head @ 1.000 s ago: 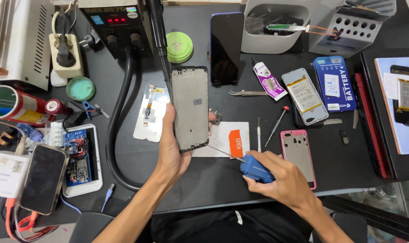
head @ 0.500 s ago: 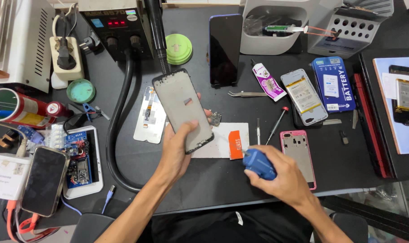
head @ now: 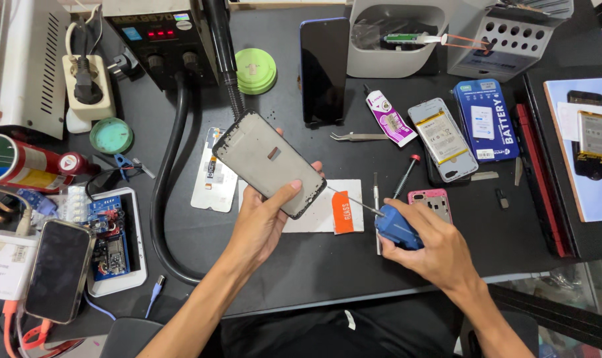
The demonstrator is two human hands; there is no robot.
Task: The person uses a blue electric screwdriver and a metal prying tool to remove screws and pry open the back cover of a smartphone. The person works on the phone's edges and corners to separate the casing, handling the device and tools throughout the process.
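The left hand (head: 264, 222) is gripping a phone frame (head: 269, 164) by its near right corner, thumb lying across the grey face and fingers wrapping behind, so the frame is tilting up off the black work mat (head: 314, 265) with its far end pointing toward the far left. The right hand (head: 433, 248) is closing around a blue-handled tool (head: 397, 227), whose thin metal tip is reaching left toward the frame's near edge; whether the tip is actually touching the frame is hard to tell from this angle.

Under and just beyond the hands a white packet with an orange tab (head: 327, 209) is lying flat on the mat. A white panel (head: 215, 176) is sitting to the left of it, partly behind the raised frame. Near the right hand, on its far side, a pink phone case (head: 430, 201) is resting beside a red-tipped screwdriver (head: 406, 176). Further back, tweezers (head: 357, 137), a glue tube (head: 388, 118) and a phone battery (head: 443, 137) are lying in a row, with a blue battery box (head: 490, 119) to the right. A dark phone (head: 323, 69) is standing at the far middle, next to a green round tin (head: 255, 69). At the near left, another phone (head: 59, 270) is resting beside a tray with a circuit board (head: 112, 245).
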